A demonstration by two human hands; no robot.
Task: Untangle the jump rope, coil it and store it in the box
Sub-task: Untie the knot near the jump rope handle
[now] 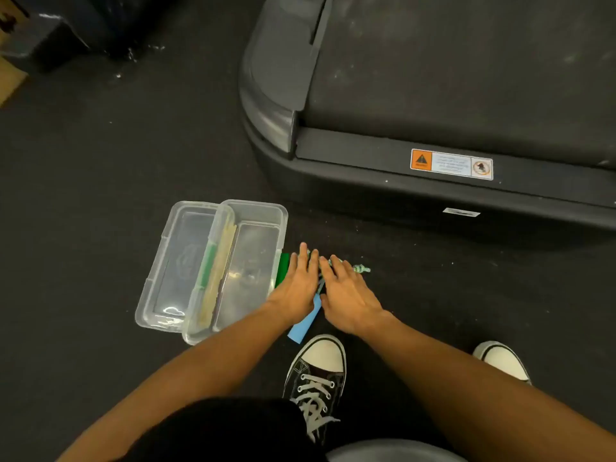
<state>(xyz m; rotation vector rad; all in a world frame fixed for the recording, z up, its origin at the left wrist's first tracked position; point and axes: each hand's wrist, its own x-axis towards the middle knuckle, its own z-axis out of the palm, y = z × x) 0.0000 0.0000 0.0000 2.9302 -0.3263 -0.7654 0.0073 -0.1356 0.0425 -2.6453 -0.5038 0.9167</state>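
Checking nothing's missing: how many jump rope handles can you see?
2: a green handle beside the box, a blue handle below the hands.

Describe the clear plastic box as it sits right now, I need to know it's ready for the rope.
The box is a clear, rectangular plastic case with rounded corners, lying open on the dark floor left of both hands. Its hinged lid is folded flat to the left. The tray looks empty of rope; pale and green strips run along the hinge side. The left hand lies flat just past its right edge, beside a green handle; whether either touches the wall is unclear.
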